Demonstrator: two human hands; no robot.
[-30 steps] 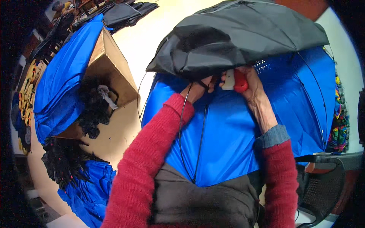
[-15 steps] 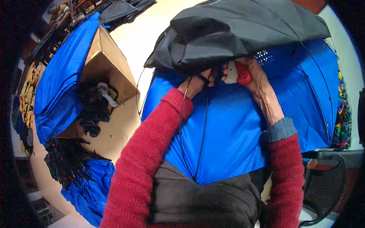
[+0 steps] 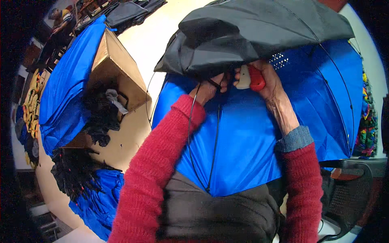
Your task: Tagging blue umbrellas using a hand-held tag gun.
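An umbrella lies over my lap, its blue canopy [image 3: 243, 137] toward me and a black fabric panel [image 3: 227, 36] folded over its far part. Thin dark ribs [image 3: 215, 133] run along the blue cloth. Wrapped in my right hand [image 3: 275, 87] is a small red and white hand tool [image 3: 256, 77], held just under the black panel's near edge. Beside it, my left hand [image 3: 208, 90] is closed at the umbrella's middle, with a thin black band or rod across its fingers. The black panel partly hides these fingertips, so what they grip is unclear.
On the left, a cardboard box [image 3: 117, 56] holds dark items and has blue cloth [image 3: 67, 85] draped over it. Below lie black bundles [image 3: 75, 174] and more blue fabric [image 3: 103, 194]. A black chair [image 3: 350, 190] stands at right. Another person [image 3: 63, 20] is far left.
My right hand and the red and white tool have shifted slightly left, closer to my left hand. The left hand stays nearly in place. The whole view has moved a little.
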